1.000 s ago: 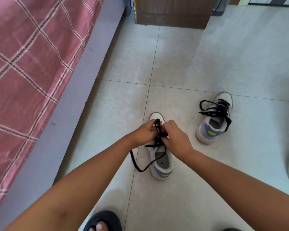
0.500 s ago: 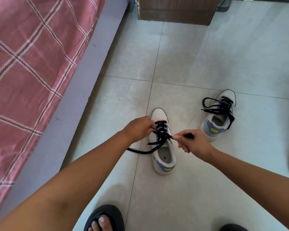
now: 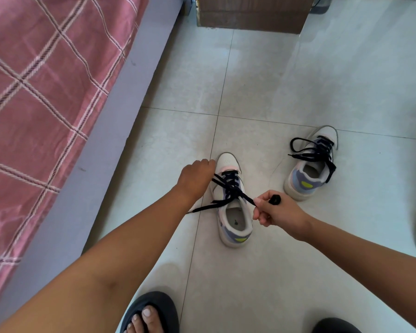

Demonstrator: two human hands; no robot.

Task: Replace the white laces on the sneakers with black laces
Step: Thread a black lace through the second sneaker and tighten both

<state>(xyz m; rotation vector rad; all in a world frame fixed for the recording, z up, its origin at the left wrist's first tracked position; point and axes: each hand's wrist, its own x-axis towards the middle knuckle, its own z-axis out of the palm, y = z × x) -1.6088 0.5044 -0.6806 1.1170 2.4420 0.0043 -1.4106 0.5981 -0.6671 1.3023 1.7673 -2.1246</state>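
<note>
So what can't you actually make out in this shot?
- Left hand fingers: curled out of sight behind its back, so its grip is unclear.
- Near sneaker eyelets: too small to count.
- Slippers: cut off by the bottom edge.
- Wooden furniture: cut off by the top edge.

This is a bedroom in a home. A bed with a pink checked sheet runs along the left, pale tiled floor spreads beside it, and a wooden cabinet stands at the far edge, while the person wears dark house slippers.
</note>
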